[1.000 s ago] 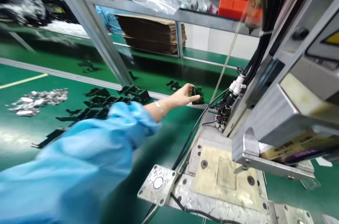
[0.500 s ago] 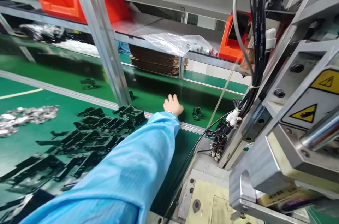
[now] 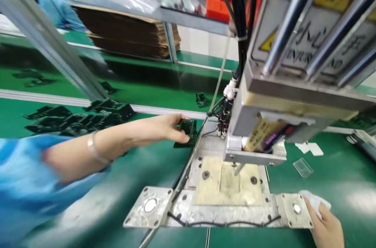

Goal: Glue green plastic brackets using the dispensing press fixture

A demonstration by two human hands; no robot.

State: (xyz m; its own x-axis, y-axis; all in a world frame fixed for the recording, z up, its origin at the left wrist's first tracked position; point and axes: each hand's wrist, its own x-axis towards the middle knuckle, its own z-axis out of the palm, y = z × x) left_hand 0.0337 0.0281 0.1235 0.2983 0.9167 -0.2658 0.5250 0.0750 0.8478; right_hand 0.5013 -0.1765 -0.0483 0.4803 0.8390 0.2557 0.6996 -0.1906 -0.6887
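My left hand reaches across the green table and pinches a small black plastic part just left of the press machine's metal base plate. A second black part lies alone on the conveyor belt behind. My right hand rests at the lower right corner of the base plate, fingers closed on a white cloth. The press head hangs above a yellowed pad on the plate.
A pile of black parts lies left of my arm. A slanted metal frame post crosses the upper left. Flattened cardboard is stacked beyond the belt. Black cables run down beside the press. A clear plastic piece lies right.
My left hand let go of a part on the belt, drew back toward me and now grips a black part beside the base plate. My right hand has come into view.
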